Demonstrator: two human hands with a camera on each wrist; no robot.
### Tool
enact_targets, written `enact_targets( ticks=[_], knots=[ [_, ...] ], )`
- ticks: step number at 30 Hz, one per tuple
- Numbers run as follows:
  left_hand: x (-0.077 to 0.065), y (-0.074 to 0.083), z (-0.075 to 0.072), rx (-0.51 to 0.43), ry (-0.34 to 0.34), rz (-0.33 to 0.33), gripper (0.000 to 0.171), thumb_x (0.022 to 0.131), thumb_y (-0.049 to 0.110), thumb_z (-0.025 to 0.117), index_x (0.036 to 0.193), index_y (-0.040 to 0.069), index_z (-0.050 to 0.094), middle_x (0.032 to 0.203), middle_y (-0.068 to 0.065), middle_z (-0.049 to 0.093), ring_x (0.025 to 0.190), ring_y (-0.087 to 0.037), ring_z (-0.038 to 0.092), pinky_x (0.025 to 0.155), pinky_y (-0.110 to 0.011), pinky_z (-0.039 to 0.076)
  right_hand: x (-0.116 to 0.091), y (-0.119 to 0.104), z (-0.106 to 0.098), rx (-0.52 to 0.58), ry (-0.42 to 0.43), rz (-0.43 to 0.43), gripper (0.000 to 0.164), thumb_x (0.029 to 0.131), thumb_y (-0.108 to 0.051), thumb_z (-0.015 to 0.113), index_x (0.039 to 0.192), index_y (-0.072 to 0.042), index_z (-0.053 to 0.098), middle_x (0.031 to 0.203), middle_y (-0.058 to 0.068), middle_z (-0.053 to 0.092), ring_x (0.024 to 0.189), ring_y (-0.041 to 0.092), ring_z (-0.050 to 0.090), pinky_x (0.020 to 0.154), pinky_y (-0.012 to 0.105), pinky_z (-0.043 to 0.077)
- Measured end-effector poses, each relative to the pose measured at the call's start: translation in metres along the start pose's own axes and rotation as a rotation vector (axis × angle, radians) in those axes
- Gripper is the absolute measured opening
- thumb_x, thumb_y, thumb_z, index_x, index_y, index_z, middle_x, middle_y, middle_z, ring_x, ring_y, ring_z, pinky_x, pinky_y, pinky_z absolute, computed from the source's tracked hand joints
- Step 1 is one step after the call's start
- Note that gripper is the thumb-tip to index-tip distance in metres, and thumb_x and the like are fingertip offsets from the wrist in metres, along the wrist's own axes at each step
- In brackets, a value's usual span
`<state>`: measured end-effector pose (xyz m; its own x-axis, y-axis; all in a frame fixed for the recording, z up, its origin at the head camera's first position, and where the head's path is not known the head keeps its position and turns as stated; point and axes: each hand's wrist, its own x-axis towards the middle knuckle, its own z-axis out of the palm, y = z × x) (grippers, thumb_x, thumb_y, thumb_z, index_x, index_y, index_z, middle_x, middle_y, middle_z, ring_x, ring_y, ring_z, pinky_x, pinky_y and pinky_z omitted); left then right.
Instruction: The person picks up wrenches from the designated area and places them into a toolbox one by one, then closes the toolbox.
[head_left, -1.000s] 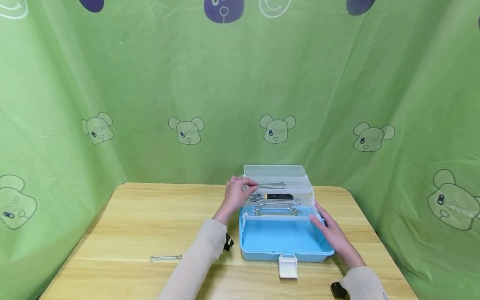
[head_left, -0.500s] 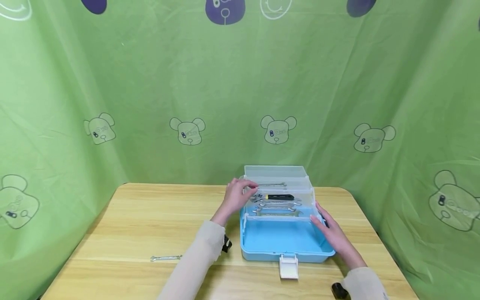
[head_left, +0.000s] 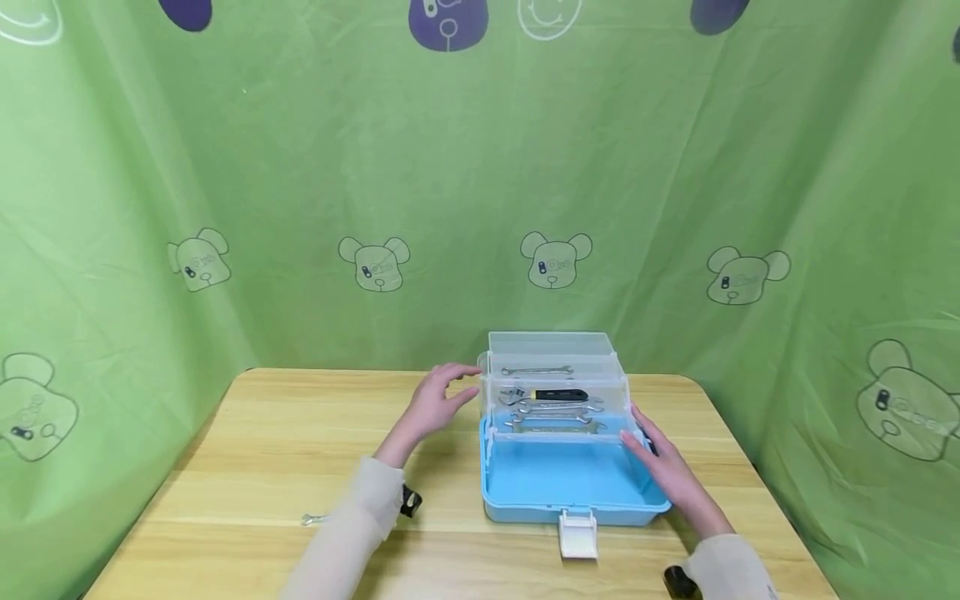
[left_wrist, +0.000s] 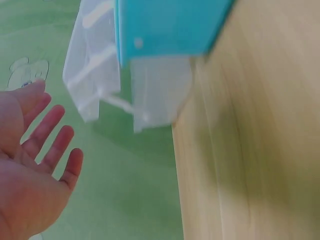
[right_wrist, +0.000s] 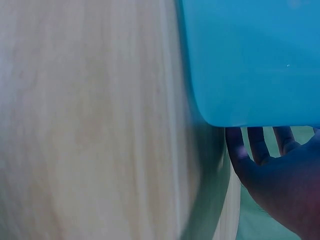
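Observation:
In the head view a light-blue toolbox (head_left: 501,512) stands with its clear stepped trays (head_left: 617,367) raised. A small combination wrench (head_left: 542,370) lies in the upper tray. The lower tray bears an adjustable wrench (head_left: 561,395) with a black and yellow handle, plus several open-end wrenches (head_left: 558,428). Just left of the trays my left hand (head_left: 429,407) is held with fingers apart and nothing in them; the left wrist view shows its spread fingers (left_wrist: 56,145). My right hand (head_left: 670,473) holds the toolbox's right side, thumb by the tray corner, fingers along the outer wall.
Another wrench (head_left: 311,519) lies on the wooden table (head_left: 247,450), partly hidden behind the left sleeve. A white latch (head_left: 577,535) hangs down at the toolbox front. Green curtains (head_left: 450,167) with bear prints enclose the table's back and sides.
My left hand has let go of the small wrench in the upper tray and drawn back to the left. The right hand stays at the toolbox side.

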<state>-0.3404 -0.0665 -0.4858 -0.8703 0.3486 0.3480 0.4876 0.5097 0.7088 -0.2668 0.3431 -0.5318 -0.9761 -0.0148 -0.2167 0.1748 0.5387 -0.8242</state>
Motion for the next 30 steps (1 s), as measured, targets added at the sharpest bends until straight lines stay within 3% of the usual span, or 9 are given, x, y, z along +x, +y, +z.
enact_targets(
  ticks=[6, 12, 17, 21, 26, 30],
  knots=[
    [-0.026, -0.018, -0.031, -0.017, -0.045, -0.042, 0.042, 0.101, 0.023, 0.069, 0.141, 0.014, 0.062, 0.140, -0.007, 0.065, 0.128, -0.035, 0.059, 0.107, -0.059, 0.049, -0.002, -0.001, -0.003, -0.003, -0.004, 0.012, 0.082, 0.104, -0.064, 0.043, 0.165, -0.038, -0.006, 0.174, 0.016, -0.010, 0.155, 0.055, -0.002, 0.117, 0.081, 0.012],
    [-0.054, -0.037, -0.060, 0.013, -0.047, -0.072, 0.043, 0.101, 0.022, 0.069, 0.142, 0.013, 0.061, 0.138, -0.009, 0.066, 0.126, -0.038, 0.060, 0.105, -0.059, 0.049, -0.002, -0.002, -0.003, -0.001, -0.007, 0.000, 0.082, 0.104, -0.064, 0.043, 0.165, -0.037, -0.006, 0.174, 0.016, -0.010, 0.155, 0.056, -0.002, 0.116, 0.082, 0.011],
    [-0.087, -0.055, -0.081, 0.054, -0.050, -0.090, 0.046, 0.099, 0.020, 0.070, 0.142, 0.009, 0.060, 0.136, -0.012, 0.067, 0.123, -0.039, 0.062, 0.103, -0.061, 0.050, -0.001, -0.002, 0.000, 0.010, -0.009, 0.001, 0.083, 0.104, -0.064, 0.045, 0.165, -0.036, -0.005, 0.174, 0.016, -0.010, 0.155, 0.056, -0.003, 0.116, 0.082, 0.011],
    [-0.119, -0.070, -0.098, 0.078, -0.064, -0.141, 0.047, 0.098, 0.019, 0.070, 0.142, 0.007, 0.059, 0.137, -0.012, 0.066, 0.121, -0.038, 0.063, 0.103, -0.061, 0.050, 0.000, -0.002, 0.003, 0.015, -0.008, -0.007, 0.083, 0.104, -0.064, 0.045, 0.165, -0.037, -0.004, 0.174, 0.016, -0.009, 0.155, 0.055, -0.002, 0.116, 0.082, 0.011],
    [-0.156, -0.080, -0.117, 0.111, -0.139, -0.202, 0.046, 0.098, 0.020, 0.071, 0.141, 0.008, 0.060, 0.135, -0.013, 0.067, 0.116, -0.032, 0.065, 0.100, -0.053, 0.055, -0.002, -0.002, 0.003, 0.015, -0.011, -0.002, 0.083, 0.103, -0.066, 0.044, 0.165, -0.039, -0.004, 0.174, 0.016, -0.009, 0.155, 0.056, -0.002, 0.115, 0.083, 0.011],
    [-0.177, -0.085, -0.128, 0.144, -0.185, -0.178, 0.047, 0.096, 0.023, 0.073, 0.138, 0.006, 0.061, 0.131, -0.014, 0.069, 0.111, -0.030, 0.066, 0.096, -0.050, 0.057, -0.003, -0.002, 0.002, 0.016, -0.012, 0.003, 0.083, 0.103, -0.066, 0.044, 0.165, -0.040, -0.005, 0.174, 0.015, -0.010, 0.155, 0.056, -0.003, 0.115, 0.083, 0.010]
  ],
)
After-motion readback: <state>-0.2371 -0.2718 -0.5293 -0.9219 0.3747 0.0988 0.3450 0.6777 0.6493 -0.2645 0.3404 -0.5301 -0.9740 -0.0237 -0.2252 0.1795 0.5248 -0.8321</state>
